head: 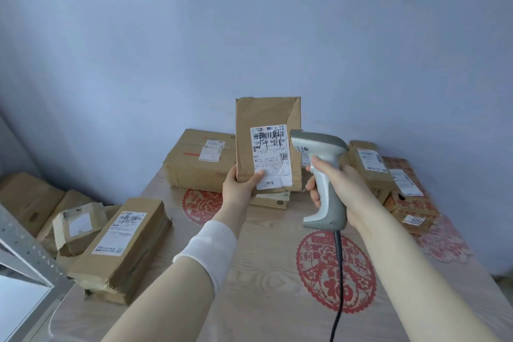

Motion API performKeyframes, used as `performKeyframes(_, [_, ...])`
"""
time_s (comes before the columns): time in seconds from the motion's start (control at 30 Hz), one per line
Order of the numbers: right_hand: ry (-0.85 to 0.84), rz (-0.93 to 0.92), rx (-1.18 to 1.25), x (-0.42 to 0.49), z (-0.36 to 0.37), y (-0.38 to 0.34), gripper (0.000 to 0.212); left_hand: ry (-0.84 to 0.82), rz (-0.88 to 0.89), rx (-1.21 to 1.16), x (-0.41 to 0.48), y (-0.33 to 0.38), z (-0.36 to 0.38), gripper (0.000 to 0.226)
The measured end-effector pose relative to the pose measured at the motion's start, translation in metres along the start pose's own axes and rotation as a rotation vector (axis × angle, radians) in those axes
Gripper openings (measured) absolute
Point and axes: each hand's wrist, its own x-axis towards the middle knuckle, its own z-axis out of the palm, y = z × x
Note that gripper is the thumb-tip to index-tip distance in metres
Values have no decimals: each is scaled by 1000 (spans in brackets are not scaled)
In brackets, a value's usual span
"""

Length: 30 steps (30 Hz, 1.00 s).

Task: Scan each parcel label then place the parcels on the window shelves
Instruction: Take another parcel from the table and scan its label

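The left hand (241, 185) grips the lower left corner of a brown parcel (268, 119), holding it upright above the table (266, 258), thumb pressed on its white label (270, 157). The right hand (331, 183) is wrapped round the handle of a grey scanner (319, 147), whose head sits just beside the label's right edge, possibly touching it. More parcels (200, 161) lie behind.

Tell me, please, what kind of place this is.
Probably a small parcel sorting room: labelled cardboard parcels cover a table, the right hand holds a barcode scanner, and a metal shelf frame stands at left.

1 white fabric cuff (206, 244) — worn on left forearm
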Motion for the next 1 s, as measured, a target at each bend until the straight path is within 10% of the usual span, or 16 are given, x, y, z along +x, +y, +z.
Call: performKeyframes(1.0, [151, -167, -231, 13, 27, -39, 36, -9, 134, 77, 36, 37, 11, 50])
